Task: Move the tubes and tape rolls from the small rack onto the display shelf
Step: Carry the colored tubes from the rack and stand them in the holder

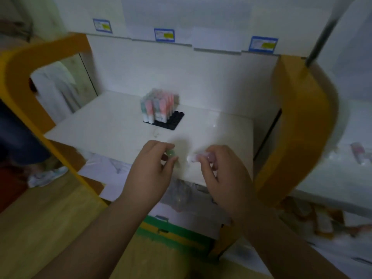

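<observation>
On the white display shelf (112, 127) stands a black grid base (170, 122) with several pink and green tubes (158, 106) upright in its far-left part. My left hand (150, 168) hovers over the shelf's front edge, fingers closed on a small green tube (170, 154). My right hand (223, 172) is beside it, gripping a pink and white tube (196, 157) that points left. The picture is blurred.
Yellow side frames (302, 127) flank the shelf on both sides. Blue price labels (164, 35) line the shelf above. One loose tube (358, 155) lies on a white surface at far right. Below are a green and yellow box (173, 234) and plastic packaging.
</observation>
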`<control>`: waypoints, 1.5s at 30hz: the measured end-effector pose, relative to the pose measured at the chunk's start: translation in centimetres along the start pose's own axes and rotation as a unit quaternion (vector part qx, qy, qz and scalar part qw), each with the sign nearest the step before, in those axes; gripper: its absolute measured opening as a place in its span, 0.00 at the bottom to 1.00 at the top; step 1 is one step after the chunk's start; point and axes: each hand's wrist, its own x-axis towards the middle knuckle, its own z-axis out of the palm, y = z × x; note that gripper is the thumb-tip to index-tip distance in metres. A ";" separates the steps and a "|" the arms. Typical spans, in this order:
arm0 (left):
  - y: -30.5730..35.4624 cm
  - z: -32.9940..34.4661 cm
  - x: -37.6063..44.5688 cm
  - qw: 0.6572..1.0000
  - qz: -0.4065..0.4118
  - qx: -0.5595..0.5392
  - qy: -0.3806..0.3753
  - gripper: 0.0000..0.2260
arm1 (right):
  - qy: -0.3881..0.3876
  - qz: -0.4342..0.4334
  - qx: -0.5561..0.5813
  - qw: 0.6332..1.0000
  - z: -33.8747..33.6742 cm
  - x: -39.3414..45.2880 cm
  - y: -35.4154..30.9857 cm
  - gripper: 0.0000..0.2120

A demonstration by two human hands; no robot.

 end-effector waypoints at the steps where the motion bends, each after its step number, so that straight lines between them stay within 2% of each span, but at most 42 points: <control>1: -0.8 -0.2 1.3 1.000 0.002 0.009 0.003 0.11 | 0.003 0.006 0.006 1.000 0.9 1.4 0.2 0.08; 5: -3.5 -1.0 6.3 0.999 -0.026 0.028 -0.007 0.14 | 0.008 0.015 0.030 0.999 3.7 6.5 0.6 0.06; 9: -5.6 -1.4 11.4 0.998 -0.026 0.052 -0.022 0.05 | 0.027 0.041 0.019 0.999 5.7 9.9 0.7 0.08; 12: -7.3 -1.8 15.0 0.996 0.024 0.083 -0.038 0.02 | 0.029 0.067 0.028 0.997 7.1 11.6 0.6 0.10; 16: -9.4 -2.1 18.5 0.977 0.117 0.170 -0.053 0.05 | 0.026 0.074 0.003 0.997 9.2 13.6 0.7 0.06; 19: -10.7 -2.0 19.6 0.965 0.168 0.195 -0.056 0.06 | 0.027 0.087 0.011 0.996 10.6 14.7 0.7 0.04; 25: -12.8 -1.4 20.5 0.958 0.222 0.175 -0.050 0.06 | 0.026 0.100 -0.004 0.995 12.4 15.9 0.5 0.04; 35: -15.0 -1.0 21.4 0.957 0.252 0.139 -0.046 0.03 | 0.046 0.117 -0.063 0.990 13.8 17.2 -0.3 0.03; 45: -15.6 -0.9 21.6 0.961 0.251 0.105 -0.045 0.05 | 0.052 0.131 -0.022 0.990 14.0 17.4 -0.7 0.04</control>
